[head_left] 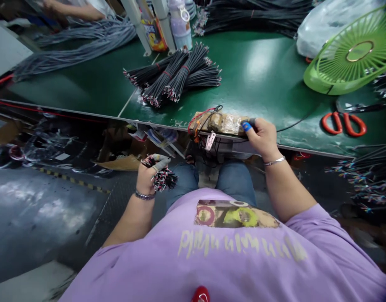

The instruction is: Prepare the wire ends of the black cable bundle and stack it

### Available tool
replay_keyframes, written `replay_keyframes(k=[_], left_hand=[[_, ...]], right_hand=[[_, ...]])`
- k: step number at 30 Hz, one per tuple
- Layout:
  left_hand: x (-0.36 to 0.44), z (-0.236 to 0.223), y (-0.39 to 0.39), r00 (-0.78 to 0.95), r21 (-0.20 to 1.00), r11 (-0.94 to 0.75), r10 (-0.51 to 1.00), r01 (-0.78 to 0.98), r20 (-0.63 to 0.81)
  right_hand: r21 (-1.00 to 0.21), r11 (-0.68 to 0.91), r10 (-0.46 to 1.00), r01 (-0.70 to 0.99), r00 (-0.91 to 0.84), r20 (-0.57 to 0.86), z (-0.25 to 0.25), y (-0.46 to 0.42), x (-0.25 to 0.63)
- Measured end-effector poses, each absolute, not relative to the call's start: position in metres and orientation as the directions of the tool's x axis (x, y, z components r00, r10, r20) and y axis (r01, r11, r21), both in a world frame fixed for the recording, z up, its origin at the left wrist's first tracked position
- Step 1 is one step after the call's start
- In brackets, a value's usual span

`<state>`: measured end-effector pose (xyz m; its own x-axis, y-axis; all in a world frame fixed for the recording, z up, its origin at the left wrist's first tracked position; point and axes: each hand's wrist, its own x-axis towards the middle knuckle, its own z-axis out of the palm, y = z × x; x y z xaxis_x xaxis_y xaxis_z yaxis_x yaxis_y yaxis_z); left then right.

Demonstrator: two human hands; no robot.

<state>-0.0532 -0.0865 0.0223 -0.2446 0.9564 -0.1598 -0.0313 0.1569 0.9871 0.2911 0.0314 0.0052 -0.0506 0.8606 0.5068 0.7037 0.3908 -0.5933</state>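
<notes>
My left hand [149,174] is closed round a bundle of short black cables [163,178] with stripped coloured ends, held low beside my knee below the table edge. My right hand [262,136] rests at the table's front edge with its fingers curled; a blue cot covers one fingertip [246,126], which presses against a small taped fixture [221,122] with red and black wires. Whether it holds a wire there I cannot tell.
Tied bundles of black cables [177,75] lie on the green table [262,71]. Red-handled scissors [344,123] and a green fan [350,52] are at right. Grey cables [76,46] and another person's arm [76,10] are at far left. A bottle [180,23] stands behind.
</notes>
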Motion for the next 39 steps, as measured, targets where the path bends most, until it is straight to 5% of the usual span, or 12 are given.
replay_keyframes(k=[15, 39], left_hand=[[-0.036, 0.04, -0.1, -0.278, 0.985, 0.16, 0.945, -0.065, -0.171], [-0.036, 0.023, -0.093, 0.025, 0.961, 0.273, 0.962, -0.035, -0.272]], right_hand=[[-0.557, 0.358, 0.878, 0.749, -0.067, 0.474, 0.006, 0.028, 0.283], [-0.519, 0.329, 0.858, 0.789, -0.019, 0.513, 0.006, 0.025, 0.283]])
